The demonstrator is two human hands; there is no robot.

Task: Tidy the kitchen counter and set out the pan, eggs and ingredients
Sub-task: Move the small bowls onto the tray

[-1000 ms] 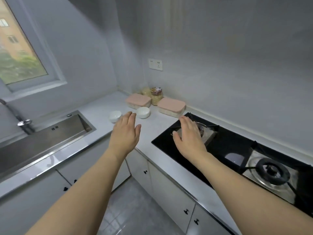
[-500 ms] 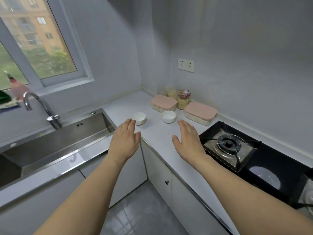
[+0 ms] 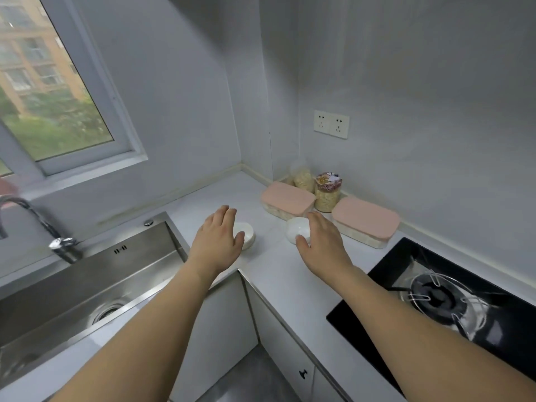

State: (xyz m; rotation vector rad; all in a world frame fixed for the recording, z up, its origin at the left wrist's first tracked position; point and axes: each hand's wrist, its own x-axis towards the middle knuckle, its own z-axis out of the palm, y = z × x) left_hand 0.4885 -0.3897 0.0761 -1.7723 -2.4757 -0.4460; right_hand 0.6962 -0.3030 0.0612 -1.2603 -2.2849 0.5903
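- Both hands are now reaching further toward the corner than half a second ago; before, they were hovering short of the two small bowls, and now each one is over a bowl.
- A steel sink is lying at the left, with a faucet behind it, under the window.
- A black gas stove is sitting at the right end of the bench.
- Two containers with pink lids are standing in the corner: the left container and the right container; between and behind them, a jar of yellowish pieces and a clear bag are standing.
- The left hand is hovering with straight fingers over the left white bowl; its grip is released and it is holding nothing.
- The right hand is spreading over the right white bowl, with the thumb at the bowl's near edge; the fingers are straight, the grip is released.
- Both bowls are sitting on the bench, just in front of the pink-lidded containers.
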